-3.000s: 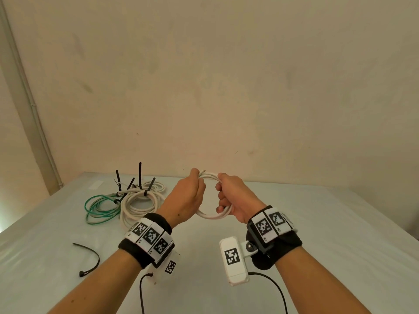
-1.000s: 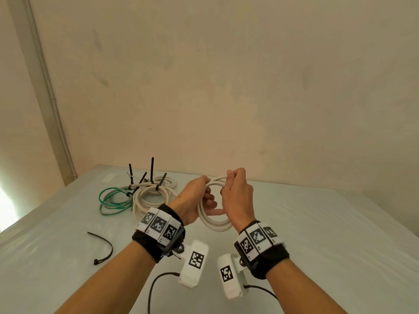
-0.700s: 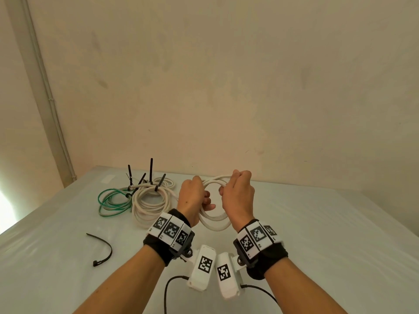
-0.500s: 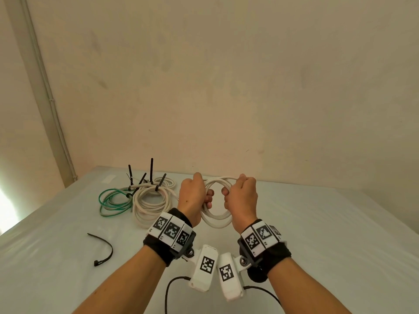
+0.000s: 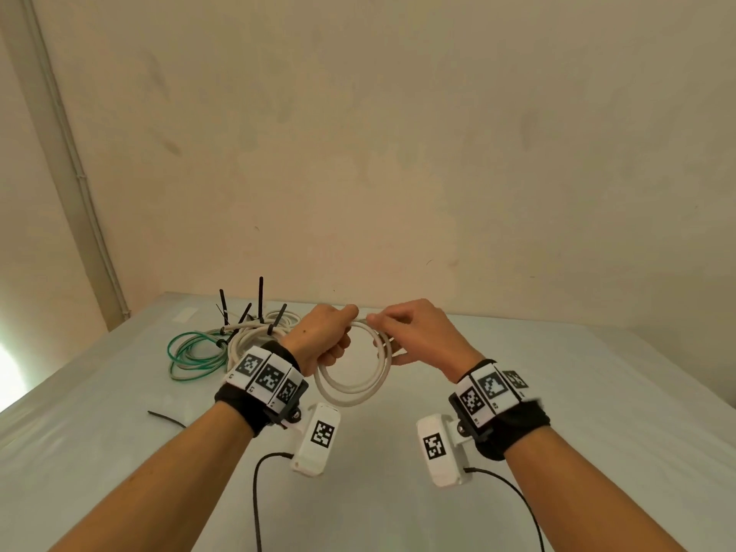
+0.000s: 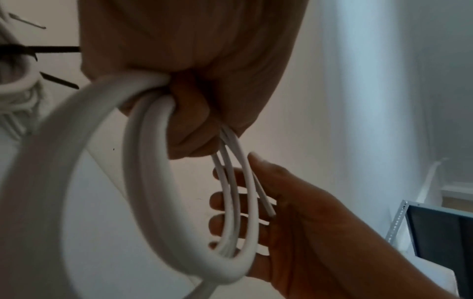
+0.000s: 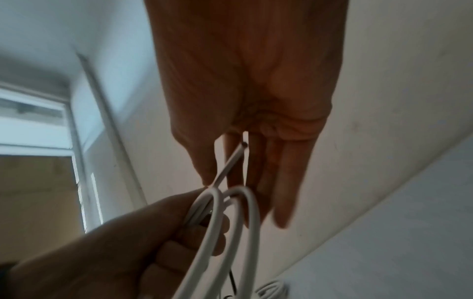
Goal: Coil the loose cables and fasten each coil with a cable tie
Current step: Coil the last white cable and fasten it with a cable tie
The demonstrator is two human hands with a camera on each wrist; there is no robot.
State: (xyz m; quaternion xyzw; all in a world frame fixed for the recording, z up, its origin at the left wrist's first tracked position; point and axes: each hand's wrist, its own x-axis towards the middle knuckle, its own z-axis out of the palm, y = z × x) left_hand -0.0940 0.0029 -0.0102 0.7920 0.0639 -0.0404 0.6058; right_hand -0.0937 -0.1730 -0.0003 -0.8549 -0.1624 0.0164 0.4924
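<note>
A small coil of white cable (image 5: 350, 396) hangs above the table between both hands. My left hand (image 5: 332, 338) grips its upper left, fingers curled round the bunched loops (image 6: 153, 97). My right hand (image 5: 394, 340) is at the coil's right side. Its fingers (image 6: 225, 224) are straight and spread behind the loops, with the thumb apart. The cut cable end (image 7: 242, 146) lies loosely across those fingers (image 7: 279, 182). A loose black cable tie (image 5: 165, 419) lies on the table at the left, partly hidden by my left forearm.
At the back left of the grey table (image 5: 537, 392) lie a tied white coil (image 5: 255, 340) and a green coil (image 5: 191, 352), with black tie tails standing up. A wall rises right behind the table. Wrist camera cords hang under my forearms.
My right hand has let go of the coil's top, straightened its fingers and moved to the right. The left hand keeps its grip, and the coil now faces me more openly.
</note>
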